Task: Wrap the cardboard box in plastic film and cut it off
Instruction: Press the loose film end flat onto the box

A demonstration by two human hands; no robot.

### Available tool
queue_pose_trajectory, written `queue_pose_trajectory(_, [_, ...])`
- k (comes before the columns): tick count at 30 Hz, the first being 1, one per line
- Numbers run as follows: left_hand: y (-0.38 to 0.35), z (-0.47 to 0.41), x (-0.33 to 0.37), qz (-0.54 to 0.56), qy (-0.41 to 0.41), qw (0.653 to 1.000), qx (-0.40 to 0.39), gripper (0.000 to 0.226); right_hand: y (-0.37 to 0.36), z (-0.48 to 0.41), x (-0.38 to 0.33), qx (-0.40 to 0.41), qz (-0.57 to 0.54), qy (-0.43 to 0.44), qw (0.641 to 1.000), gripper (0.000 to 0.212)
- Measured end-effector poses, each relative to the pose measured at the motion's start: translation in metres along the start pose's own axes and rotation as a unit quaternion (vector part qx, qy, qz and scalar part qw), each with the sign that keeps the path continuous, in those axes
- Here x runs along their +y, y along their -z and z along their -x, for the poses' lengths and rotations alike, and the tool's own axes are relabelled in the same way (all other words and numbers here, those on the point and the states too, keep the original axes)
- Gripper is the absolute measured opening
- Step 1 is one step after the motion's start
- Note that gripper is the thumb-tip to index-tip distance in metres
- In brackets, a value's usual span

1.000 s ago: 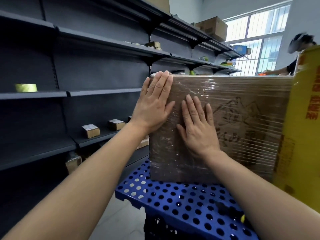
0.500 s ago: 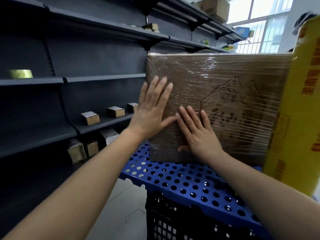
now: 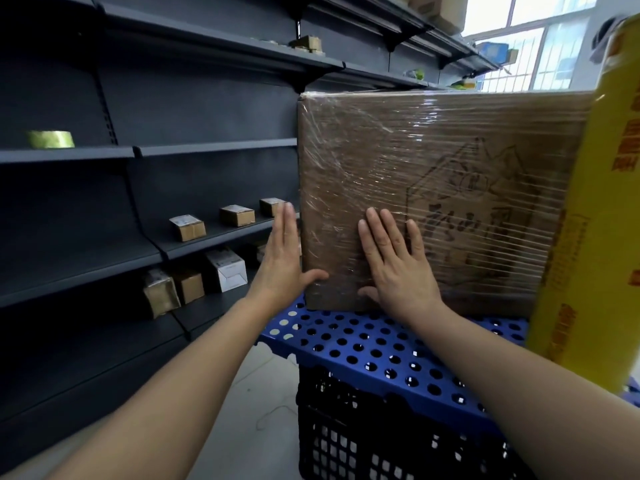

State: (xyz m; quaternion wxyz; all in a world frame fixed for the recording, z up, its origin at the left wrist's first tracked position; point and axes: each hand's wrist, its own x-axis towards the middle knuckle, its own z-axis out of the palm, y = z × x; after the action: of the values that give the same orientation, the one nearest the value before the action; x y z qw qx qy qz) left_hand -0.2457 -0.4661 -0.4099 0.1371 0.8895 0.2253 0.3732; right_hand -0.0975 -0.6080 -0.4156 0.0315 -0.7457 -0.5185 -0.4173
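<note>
Cardboard box (image 3: 433, 161) sits on top of the blue board (image 3: 346, 344), w/ plastic film (image 3: 381, 133) wrapped round it. Left hand (image 3: 280, 261) is over the board's left end: fingers straight, flat on the box's side, thumb on the front. Right hand (image 3: 398, 271) lies flat on the front, fingers spread, gripping nothing. I think the job now is rubbing the film down — press firm, slide slow, push out bumps. Film is thin, shiny & crinkly; the box is brown w/ sharp corners. The yellow roll (image 3: 588, 237) at the board's right end is tall & round.

The film roll (image 3: 602, 237) hides the cardboard box's (image 3: 415, 161) right edge.
</note>
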Motion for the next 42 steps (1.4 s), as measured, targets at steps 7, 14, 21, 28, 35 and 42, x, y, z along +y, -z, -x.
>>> queue_pose_trajectory(7, [-0.014, 0.007, 0.003, 0.248, 0.129, 0.960, -0.026, 0.078, -0.004, 0.010, 0.004, 0.017, 0.015, 0.021, 1.000, 0.116])
queue_pose_trajectory(14, [-0.020, 0.017, 0.004, 0.252, 0.170, 0.953, 0.011, 0.069, -0.005, 0.013, 0.011, 0.080, -0.005, 0.102, 0.992, 0.086])
queue_pose_trajectory(21, [0.002, 0.015, 0.014, 0.111, 0.156, 0.982, 0.000, 0.044, 0.000, 0.008, 0.017, 0.073, -0.011, 0.178, 0.981, 0.064])
queue_pose_trajectory(28, [0.018, 0.012, 0.018, -0.025, 0.137, 0.990, 0.008, 0.027, 0.008, 0.009, 0.017, 0.077, -0.032, 0.265, 0.961, 0.018])
queue_pose_trajectory(35, [0.044, -0.039, 0.060, -0.044, -0.091, 0.972, 0.210, 0.061, 0.041, -0.048, 0.029, 0.199, -0.042, 0.032, 0.979, 0.055])
queue_pose_trajectory(42, [0.078, -0.095, 0.088, -0.144, -0.194, 0.955, 0.170, 0.054, 0.065, -0.086, 0.056, 0.194, -0.007, -0.015, 0.981, 0.061])
